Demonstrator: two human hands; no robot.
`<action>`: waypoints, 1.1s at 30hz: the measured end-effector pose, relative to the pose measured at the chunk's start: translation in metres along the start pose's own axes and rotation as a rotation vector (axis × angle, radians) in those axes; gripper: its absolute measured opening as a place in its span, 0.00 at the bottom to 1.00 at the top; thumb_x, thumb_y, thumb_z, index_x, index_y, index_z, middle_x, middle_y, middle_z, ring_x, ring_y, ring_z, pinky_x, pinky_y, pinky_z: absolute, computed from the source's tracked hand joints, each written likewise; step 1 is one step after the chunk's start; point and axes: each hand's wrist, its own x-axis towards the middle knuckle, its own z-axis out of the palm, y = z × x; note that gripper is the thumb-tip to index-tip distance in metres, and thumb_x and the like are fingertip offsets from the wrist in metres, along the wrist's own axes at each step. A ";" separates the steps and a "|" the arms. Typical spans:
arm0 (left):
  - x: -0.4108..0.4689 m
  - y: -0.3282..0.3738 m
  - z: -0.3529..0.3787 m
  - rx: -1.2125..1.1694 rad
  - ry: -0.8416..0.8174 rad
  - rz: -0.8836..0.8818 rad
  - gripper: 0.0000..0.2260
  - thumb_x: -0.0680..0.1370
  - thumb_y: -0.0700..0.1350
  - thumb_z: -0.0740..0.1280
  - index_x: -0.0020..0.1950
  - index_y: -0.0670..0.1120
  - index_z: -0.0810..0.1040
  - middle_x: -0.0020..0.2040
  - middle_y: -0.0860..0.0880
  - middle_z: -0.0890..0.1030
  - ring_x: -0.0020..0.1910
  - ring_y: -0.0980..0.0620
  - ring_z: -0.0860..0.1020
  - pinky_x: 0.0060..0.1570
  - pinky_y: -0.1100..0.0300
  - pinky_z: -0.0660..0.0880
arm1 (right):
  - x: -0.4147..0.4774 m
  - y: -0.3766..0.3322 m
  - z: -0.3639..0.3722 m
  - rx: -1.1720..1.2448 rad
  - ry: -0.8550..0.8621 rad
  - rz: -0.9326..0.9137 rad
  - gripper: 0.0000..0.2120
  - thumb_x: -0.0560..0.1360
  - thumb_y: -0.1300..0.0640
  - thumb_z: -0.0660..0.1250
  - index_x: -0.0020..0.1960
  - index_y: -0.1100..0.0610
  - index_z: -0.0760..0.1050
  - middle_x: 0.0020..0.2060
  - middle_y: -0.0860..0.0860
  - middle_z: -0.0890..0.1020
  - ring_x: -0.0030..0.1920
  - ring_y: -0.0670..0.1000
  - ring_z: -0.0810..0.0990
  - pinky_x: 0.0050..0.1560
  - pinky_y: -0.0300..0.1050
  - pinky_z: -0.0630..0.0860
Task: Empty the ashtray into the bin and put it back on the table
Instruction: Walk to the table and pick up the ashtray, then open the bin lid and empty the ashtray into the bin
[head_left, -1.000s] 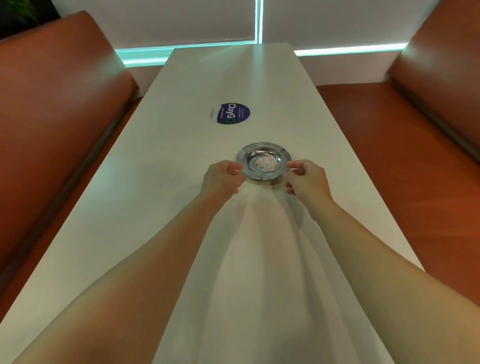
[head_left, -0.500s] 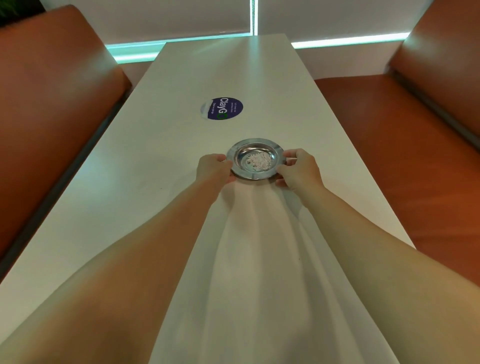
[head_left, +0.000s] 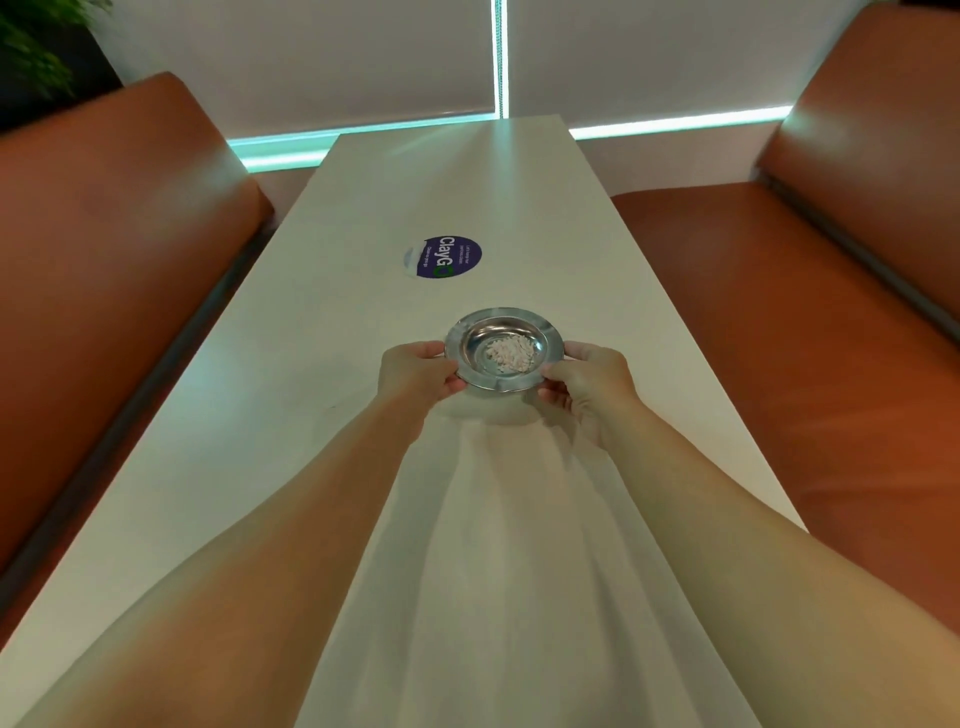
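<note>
A round shiny metal ashtray (head_left: 470, 332) is held just above the long white table (head_left: 291, 405), casting a shadow below it. A small heap of pale bits (head_left: 510, 354) lies in its bowl. My left hand (head_left: 415, 371) pinches the ashtray's left rim. My right hand (head_left: 589, 382) pinches its right rim. No bin is in view.
A round blue sticker (head_left: 442, 256) lies on the table beyond the ashtray. Brown padded benches run along the left (head_left: 104, 249) and the right (head_left: 810, 332). A white wall with a lit strip closes the far end. A dark plant (head_left: 36, 47) shows at the top left.
Both hands closed on the ashtray's rim and raised it slightly off the table. The view has tilted up a little.
</note>
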 end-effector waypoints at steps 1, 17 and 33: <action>-0.005 0.004 -0.002 -0.001 -0.006 0.010 0.19 0.73 0.31 0.64 0.64 0.34 0.71 0.55 0.38 0.78 0.46 0.47 0.79 0.51 0.59 0.76 | -0.004 -0.003 0.000 0.015 -0.004 0.001 0.16 0.69 0.73 0.64 0.55 0.65 0.76 0.32 0.56 0.78 0.28 0.50 0.74 0.29 0.39 0.76; -0.190 0.001 -0.039 -0.008 -0.254 0.065 0.19 0.74 0.34 0.65 0.65 0.37 0.70 0.46 0.43 0.80 0.41 0.51 0.80 0.40 0.62 0.79 | -0.200 0.000 -0.057 0.169 0.080 -0.026 0.09 0.70 0.68 0.67 0.48 0.58 0.75 0.32 0.54 0.79 0.24 0.45 0.74 0.21 0.33 0.73; -0.392 -0.076 -0.017 0.157 -0.531 0.064 0.13 0.75 0.36 0.64 0.59 0.39 0.74 0.40 0.46 0.78 0.34 0.53 0.77 0.33 0.66 0.78 | -0.449 0.079 -0.174 0.318 0.327 -0.004 0.07 0.69 0.68 0.67 0.41 0.57 0.75 0.27 0.52 0.80 0.21 0.43 0.73 0.20 0.32 0.72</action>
